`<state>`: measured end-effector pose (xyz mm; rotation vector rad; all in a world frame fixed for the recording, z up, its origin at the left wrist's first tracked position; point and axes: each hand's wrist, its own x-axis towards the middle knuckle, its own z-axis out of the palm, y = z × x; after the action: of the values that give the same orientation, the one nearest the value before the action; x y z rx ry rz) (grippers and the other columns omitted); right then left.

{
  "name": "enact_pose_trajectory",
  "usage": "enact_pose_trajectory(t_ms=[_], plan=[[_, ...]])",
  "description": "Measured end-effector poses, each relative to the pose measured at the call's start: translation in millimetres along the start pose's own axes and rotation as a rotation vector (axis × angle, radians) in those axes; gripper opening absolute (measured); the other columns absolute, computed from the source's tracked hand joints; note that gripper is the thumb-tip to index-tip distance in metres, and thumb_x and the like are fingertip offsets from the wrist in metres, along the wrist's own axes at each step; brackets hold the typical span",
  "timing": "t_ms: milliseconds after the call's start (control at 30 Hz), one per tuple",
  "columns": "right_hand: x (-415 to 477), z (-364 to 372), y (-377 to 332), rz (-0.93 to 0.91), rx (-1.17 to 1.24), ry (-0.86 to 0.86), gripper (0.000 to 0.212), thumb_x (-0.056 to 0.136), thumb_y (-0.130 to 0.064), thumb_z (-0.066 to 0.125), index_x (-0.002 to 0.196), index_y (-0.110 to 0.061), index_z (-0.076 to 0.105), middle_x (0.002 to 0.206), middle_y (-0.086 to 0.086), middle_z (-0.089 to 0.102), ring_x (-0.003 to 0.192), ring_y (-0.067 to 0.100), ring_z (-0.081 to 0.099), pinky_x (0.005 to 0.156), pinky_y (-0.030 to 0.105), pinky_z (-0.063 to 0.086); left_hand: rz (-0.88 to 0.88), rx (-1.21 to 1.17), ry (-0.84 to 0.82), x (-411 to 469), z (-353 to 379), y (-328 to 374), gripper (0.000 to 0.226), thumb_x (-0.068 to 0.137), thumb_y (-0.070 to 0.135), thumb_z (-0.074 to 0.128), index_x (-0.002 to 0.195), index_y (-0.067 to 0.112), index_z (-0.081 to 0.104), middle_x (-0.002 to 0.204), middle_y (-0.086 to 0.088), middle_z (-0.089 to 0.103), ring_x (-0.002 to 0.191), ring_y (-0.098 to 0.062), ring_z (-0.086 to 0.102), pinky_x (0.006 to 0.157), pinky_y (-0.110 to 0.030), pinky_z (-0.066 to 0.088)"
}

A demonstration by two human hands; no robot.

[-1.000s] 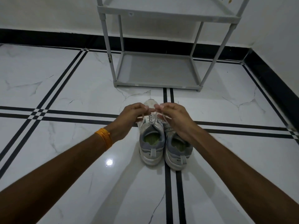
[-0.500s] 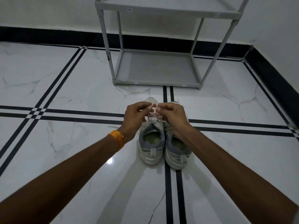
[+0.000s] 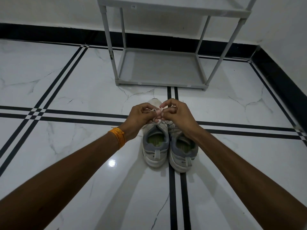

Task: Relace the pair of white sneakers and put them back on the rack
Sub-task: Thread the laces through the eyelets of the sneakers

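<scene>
Both hands, left (image 3: 138, 116) and right (image 3: 177, 113), have drawn closer, fingers pinching the lace (image 3: 155, 112) over the left sneaker (image 3: 155, 143) on the floor (image 3: 66, 100) before the rack (image 3: 159, 67), suggesting its knot is nearly tied.

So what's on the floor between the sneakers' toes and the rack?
Nothing: head view shows bare floor between the sneakers and the rack.

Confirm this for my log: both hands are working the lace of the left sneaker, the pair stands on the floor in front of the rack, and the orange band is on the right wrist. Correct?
Not quite. The head view shows the orange band on the left wrist. The rest stands: the left hand and the right hand work the lace of the left sneaker, and the pair stands before the rack.
</scene>
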<state>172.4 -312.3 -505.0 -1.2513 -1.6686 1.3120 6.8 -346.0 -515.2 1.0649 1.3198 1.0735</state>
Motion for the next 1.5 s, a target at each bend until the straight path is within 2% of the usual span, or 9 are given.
enact_pose_trajectory(t_ms=[267,500,667,833,1000,1133,1233,1400,1500], plan=[[-12.6,15.9,5.6,-0.211,-0.342,0.149,0.021,0.084,-0.011,0.074,0.104,-0.013,0.066,0.092,0.003,0.074,0.084,0.009,0.07,0.078,0.02,0.059,0.082,0.199,0.258,8.9,10.6,-12.6,0.019,0.085,0.018,0.074,0.095,0.003,0.066,0.085,-0.014,0.073,0.073,-0.022,0.073,0.066,-0.026,0.059],[-8.8,22.0,6.2,-0.235,-0.689,0.061,0.021,0.094,-0.014,0.057,0.109,-0.006,0.07,0.106,0.012,0.068,0.096,0.023,0.061,0.087,0.032,0.049,0.353,0.571,0.109,5.0,-1.2,-12.4,0.019,0.083,0.022,0.075,0.093,0.007,0.069,0.083,-0.008,0.074,0.067,-0.012,0.07,0.064,-0.015,0.058],[1.3,28.6,8.7,-0.156,-0.908,-0.061,0.029,0.098,-0.018,0.055,0.123,-0.004,0.058,0.125,0.015,0.057,0.115,0.026,0.052,0.098,0.028,0.034,0.609,1.015,0.136,2.6,-1.6,-12.3,0.026,0.091,0.022,0.066,0.116,0.015,0.063,0.098,-0.008,0.076,0.083,-0.024,0.071,0.083,-0.034,0.057],[-2.0,26.2,9.3,-0.141,-0.896,0.01,0.025,0.092,-0.013,0.063,0.115,-0.004,0.062,0.117,0.015,0.059,0.109,0.028,0.053,0.094,0.034,0.041,0.581,1.251,0.07,6.5,3.5,-12.1,0.024,0.094,0.018,0.06,0.116,0.012,0.068,0.109,-0.011,0.072,0.098,-0.027,0.064,0.089,-0.032,0.05],[-1.7,22.0,12.8,-0.16,-0.849,0.06,0.018,0.095,-0.015,0.059,0.105,-0.004,0.069,0.106,0.015,0.063,0.1,0.028,0.057,0.088,0.036,0.046,0.24,0.864,-0.094,13.9,-2.4,-2.4,0.025,0.101,0.021,0.049,0.1,0.008,0.07,0.091,-0.008,0.071,0.081,-0.019,0.061,0.071,-0.022,0.042],[-7.0,16.3,6.1,-0.303,-0.704,0.216,0.029,0.088,-0.017,0.068,0.117,-0.014,0.064,0.116,0.007,0.056,0.109,0.02,0.049,0.091,0.028,0.043,-0.028,0.493,-0.193,16.5,-4.3,10.6,0.028,0.101,0.023,0.048,0.096,0.004,0.068,0.087,-0.006,0.062,0.081,-0.016,0.055,0.074,-0.027,0.046],[-8.6,10.2,1.7,-0.456,-0.758,0.176,0.024,0.081,-0.02,0.073,0.104,-0.015,0.067,0.105,0.005,0.058,0.101,0.019,0.049,0.082,0.026,0.041,-0.025,0.464,-0.186,18.2,-4.6,11.3,0.026,0.1,0.019,0.049,0.097,0.002,0.069,0.087,-0.008,0.061,0.082,-0.018,0.054,0.078,-0.029,0.045],[-10.1,5.4,1.2,-0.446,-0.866,0.103,0.02,0.085,-0.026,0.071,0.097,-0.01,0.067,0.1,0.008,0.065,0.096,0.022,0.05,0.079,0.026,0.034,0.008,0.439,-0.177,18.3,-4.8,7.7,0.025,0.099,0.019,0.052,0.09,0.005,0.07,0.079,-0.005,0.062,0.076,-0.015,0.055,0.075,-0.029,0.047],[-8.7,7.8,-0.6,-0.459,-0.94,0.098,0.017,0.09,-0.022,0.067,0.098,-0.007,0.067,0.1,0.011,0.067,0.097,0.026,0.052,0.078,0.029,0.037,0.055,0.476,-0.164,21.2,-8.1,6.5,0.025,0.097,0.021,0.057,0.094,0.002,0.072,0.088,-0.015,0.069,0.083,-0.027,0.062,0.085,-0.037,0.053]])
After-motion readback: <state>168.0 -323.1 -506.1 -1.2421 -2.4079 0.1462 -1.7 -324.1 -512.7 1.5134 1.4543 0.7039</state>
